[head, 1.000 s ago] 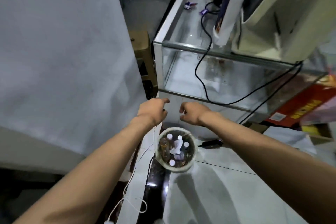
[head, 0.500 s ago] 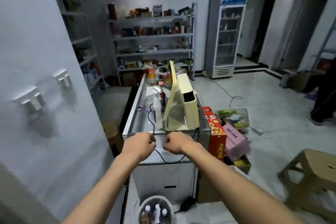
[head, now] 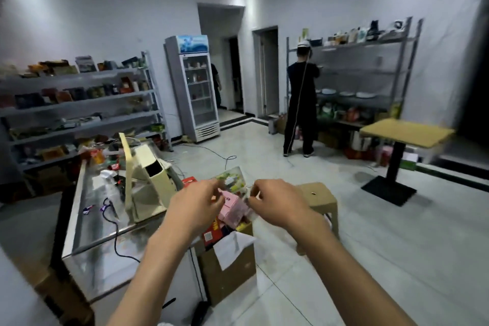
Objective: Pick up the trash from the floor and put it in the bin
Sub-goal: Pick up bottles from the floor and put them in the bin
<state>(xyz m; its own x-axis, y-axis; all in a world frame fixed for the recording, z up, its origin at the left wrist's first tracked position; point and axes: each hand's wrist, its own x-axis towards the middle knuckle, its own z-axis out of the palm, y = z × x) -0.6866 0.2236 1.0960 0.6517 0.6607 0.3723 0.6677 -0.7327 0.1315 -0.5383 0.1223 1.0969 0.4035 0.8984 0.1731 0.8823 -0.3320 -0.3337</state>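
My left hand (head: pixel 195 204) and my right hand (head: pixel 277 202) are raised side by side at chest height, a small gap between them. On both hands the fingers are curled in, and I see nothing held in either. They hover in front of an open cardboard box (head: pixel 230 272) stuffed with pink and red packages. The white bin is below the frame, and I can make out no trash on the grey tiled floor (head: pixel 370 246).
A glass counter (head: pixel 87 222) with a cream cash register (head: pixel 150 182) and black cables stands to my left. A tan plastic stool (head: pixel 320 198) sits just past my right hand. A pedestal table (head: pixel 404 132), a drinks fridge (head: pixel 195 87), shelves and a person (head: pixel 301 103) are farther off.
The view has swung up from the bin of bottles on the floor to the whole room, and the bin has dropped out of frame. Both hands stayed curled, close together in front.
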